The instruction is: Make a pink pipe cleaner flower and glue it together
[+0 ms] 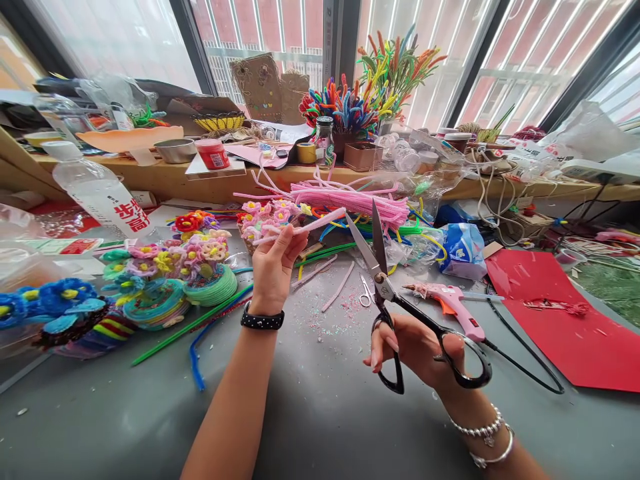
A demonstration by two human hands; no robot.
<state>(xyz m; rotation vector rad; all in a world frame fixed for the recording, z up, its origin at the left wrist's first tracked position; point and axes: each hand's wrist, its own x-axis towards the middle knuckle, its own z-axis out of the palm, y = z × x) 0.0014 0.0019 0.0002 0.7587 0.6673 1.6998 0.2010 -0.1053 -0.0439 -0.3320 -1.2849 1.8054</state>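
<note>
Fingers of the right hand [413, 347] are looped through black-handled scissors [384, 287], blades parted; beyond, a pink stem [327, 219] is pinched by the left hand [273, 270]; farther, short pieces [339, 288] seem already cut, the pink bundle [350, 200] apparently left untrimmed

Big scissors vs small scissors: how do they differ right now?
Big scissors are held open in the right hand; small scissors lie on the table. Big scissors have black handles; small scissors' handles look pale. Big scissors are clearly larger than small scissors. Shared: both have finger loops.
</note>
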